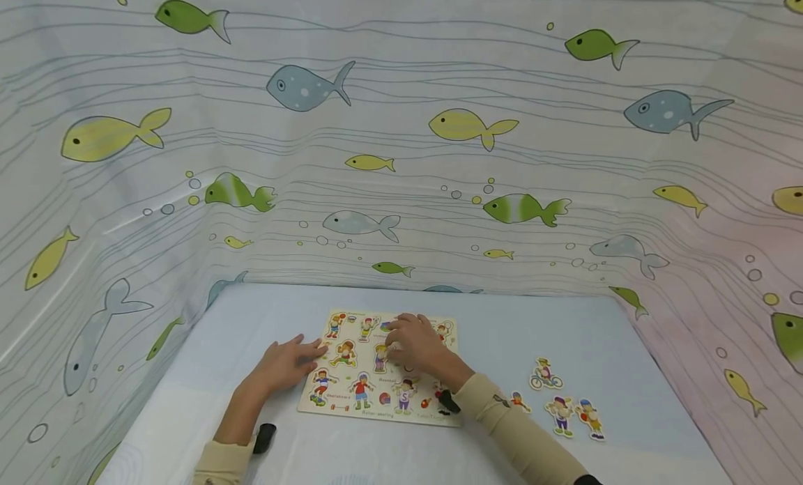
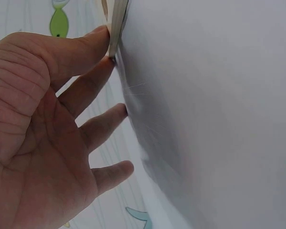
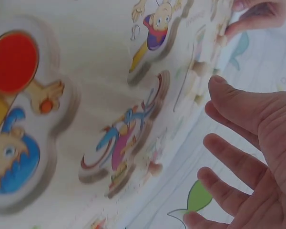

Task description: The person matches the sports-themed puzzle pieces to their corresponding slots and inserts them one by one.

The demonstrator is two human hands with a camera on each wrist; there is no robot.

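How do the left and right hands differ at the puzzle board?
The left hand rests at the puzzle board's left edge, thumb against its rim; the right hand lies over the board's middle. The left hand covers no pictures; the right hides some. Both have relaxed fingers and grip nothing.

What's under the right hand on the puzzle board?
The right hand hovers over the puzzle board; fitted figure pieces show around it. What lies directly beneath the palm is covered in the head view.
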